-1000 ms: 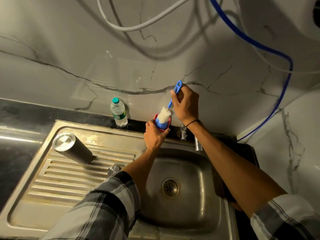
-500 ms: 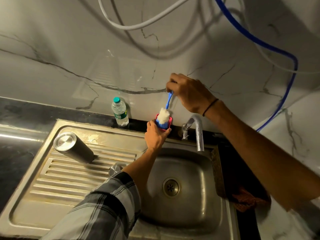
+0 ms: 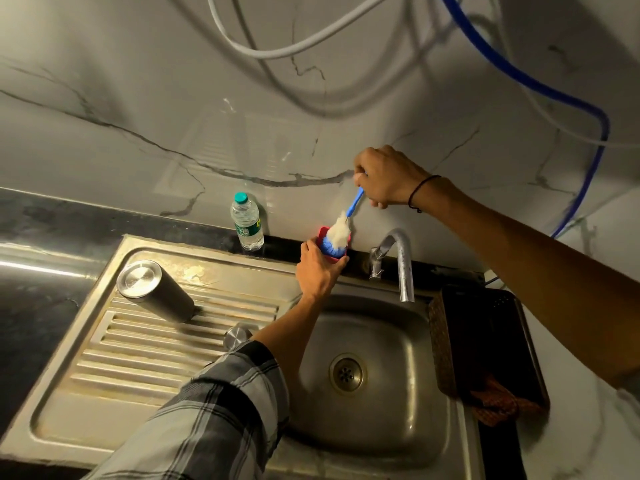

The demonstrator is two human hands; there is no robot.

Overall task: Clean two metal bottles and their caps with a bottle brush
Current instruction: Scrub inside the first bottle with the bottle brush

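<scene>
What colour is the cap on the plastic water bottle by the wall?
Teal green, on the plastic water bottle; the cap shows clearly in the head view.

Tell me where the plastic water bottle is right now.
In the head view, the plastic water bottle stands upright on the dark counter against the marble wall, behind the sink's drainboard and just left of the left hand.

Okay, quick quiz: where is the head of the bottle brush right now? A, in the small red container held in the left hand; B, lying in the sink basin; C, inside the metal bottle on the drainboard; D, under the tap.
A: the bottle brush head sits in the red container that the left hand holds.
</scene>
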